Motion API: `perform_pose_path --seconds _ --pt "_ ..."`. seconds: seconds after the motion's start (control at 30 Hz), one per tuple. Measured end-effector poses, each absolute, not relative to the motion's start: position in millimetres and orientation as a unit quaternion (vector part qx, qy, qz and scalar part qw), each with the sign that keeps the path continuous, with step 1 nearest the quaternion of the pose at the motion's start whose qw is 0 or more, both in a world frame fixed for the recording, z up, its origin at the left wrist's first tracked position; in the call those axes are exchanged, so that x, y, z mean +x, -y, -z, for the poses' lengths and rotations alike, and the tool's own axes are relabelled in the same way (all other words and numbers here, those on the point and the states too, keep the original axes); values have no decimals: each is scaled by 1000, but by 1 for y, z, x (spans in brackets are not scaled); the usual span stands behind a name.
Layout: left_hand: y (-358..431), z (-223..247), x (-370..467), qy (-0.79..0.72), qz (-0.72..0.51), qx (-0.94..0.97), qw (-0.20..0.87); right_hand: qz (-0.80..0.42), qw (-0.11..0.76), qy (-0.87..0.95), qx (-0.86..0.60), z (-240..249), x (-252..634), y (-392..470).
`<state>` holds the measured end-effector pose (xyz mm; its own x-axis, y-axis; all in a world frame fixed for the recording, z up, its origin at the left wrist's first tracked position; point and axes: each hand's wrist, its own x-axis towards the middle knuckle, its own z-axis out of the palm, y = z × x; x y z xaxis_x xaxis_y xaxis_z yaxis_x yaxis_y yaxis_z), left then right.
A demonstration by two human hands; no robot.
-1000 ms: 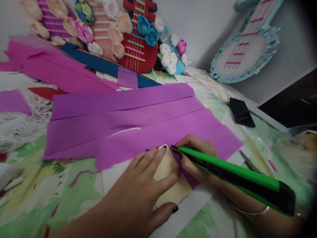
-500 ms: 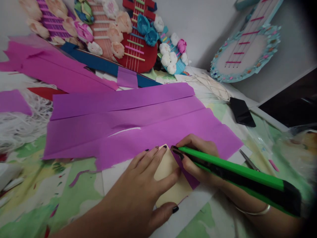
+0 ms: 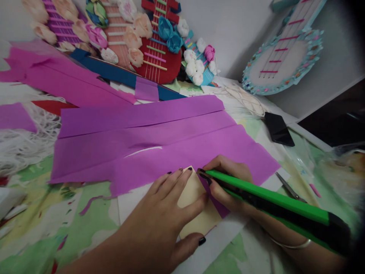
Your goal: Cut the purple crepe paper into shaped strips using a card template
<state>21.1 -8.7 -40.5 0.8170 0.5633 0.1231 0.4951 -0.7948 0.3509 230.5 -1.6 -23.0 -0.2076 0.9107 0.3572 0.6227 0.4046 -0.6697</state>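
Observation:
My left hand (image 3: 168, 211) lies with fingers spread on a cream-coloured card (image 3: 195, 198), pressing it flat over a large sheet of purple paper (image 3: 176, 140). Just right of the card's top corner, my right hand (image 3: 228, 182) grips a green and black utility knife (image 3: 273, 196) near its front end. The knife's tip is by the card's right edge, and its handle points to the lower right. A strip of purple shows between the card and my right hand. White paper (image 3: 132, 205) lies underneath.
Decorated paper guitars (image 3: 159, 57) stand along the back, one light blue (image 3: 281, 61) at the right. White string (image 3: 28, 140) lies left, with pink paper (image 3: 62, 83) behind it. A black phone (image 3: 278, 128) and scissors (image 3: 288, 186) lie right.
The rear end of the knife has dipped slightly down and right, showing more of the scissors. My left hand and the card have stayed in place.

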Motion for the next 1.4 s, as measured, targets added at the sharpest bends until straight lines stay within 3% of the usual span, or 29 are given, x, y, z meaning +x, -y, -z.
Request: perform_pose_path --seconds 0.7,1.4 --pt "9 39 21 -293 -110 938 148 -233 327 753 -521 20 231 6" --pt "9 42 20 -289 -134 939 132 -104 325 794 -502 27 230 18"
